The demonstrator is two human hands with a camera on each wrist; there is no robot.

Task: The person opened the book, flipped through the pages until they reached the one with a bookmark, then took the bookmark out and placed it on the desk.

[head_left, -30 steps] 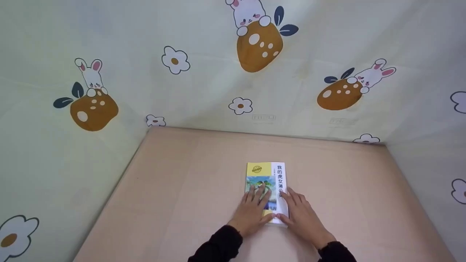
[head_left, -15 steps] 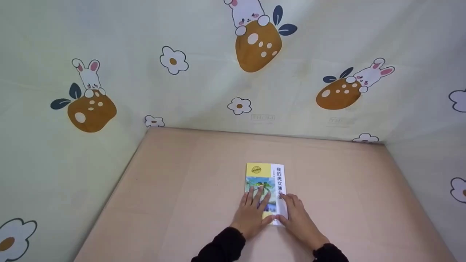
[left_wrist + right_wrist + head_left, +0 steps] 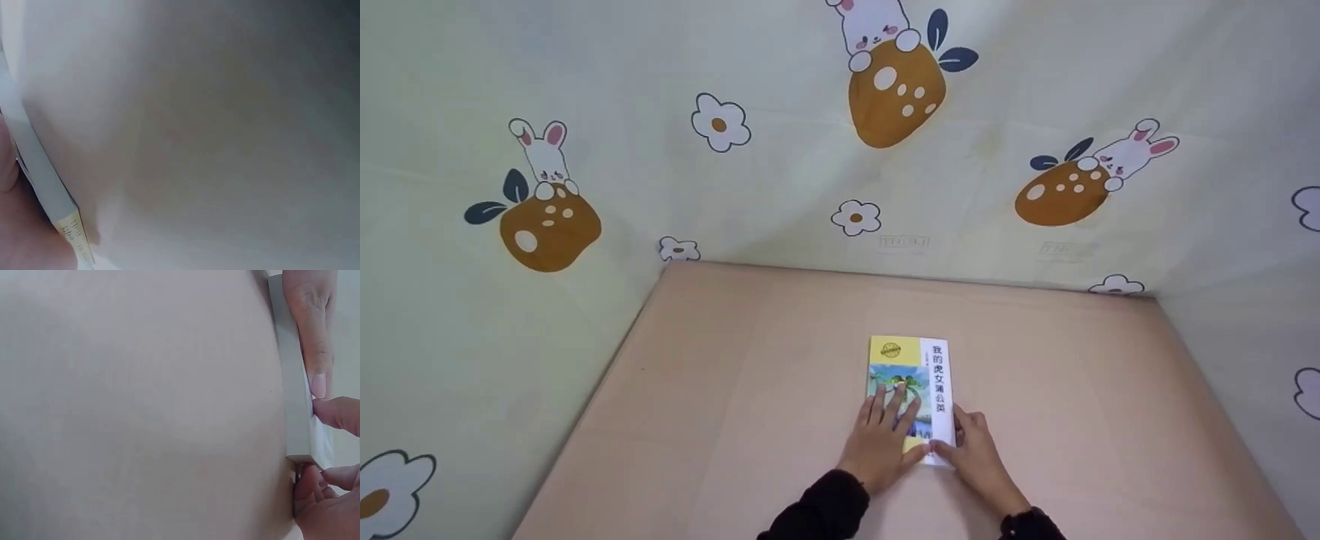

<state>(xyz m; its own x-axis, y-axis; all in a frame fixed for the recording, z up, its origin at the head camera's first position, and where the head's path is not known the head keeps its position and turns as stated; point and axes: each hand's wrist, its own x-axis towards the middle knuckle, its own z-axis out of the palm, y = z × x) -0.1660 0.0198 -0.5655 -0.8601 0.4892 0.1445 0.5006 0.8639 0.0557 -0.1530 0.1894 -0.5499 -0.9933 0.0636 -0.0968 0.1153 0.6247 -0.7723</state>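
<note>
resting left hand [image 3: 877, 444] flat on book [image 3: 901, 375], its 7 o'clock, fingers spread | pinching its 4 o'clock edge with right hand [image 3: 979, 459], thumb on top, fingers curled | found on table [image 3: 750, 360], 5 o'clock of head-view centre | vs 0.5s ago: right fingertips off title [image 3: 938, 379]

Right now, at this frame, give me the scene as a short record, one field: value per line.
Object: book, lying flat, cover up
Left grip: fingers spread, resting on the book
Right grip: thumb on the book, fingers bent at its right edge; whether any reach underneath, cannot tell
Sleeves: black
Surface: light brown
Backdrop: pale, printed with rabbits and flowers
</note>
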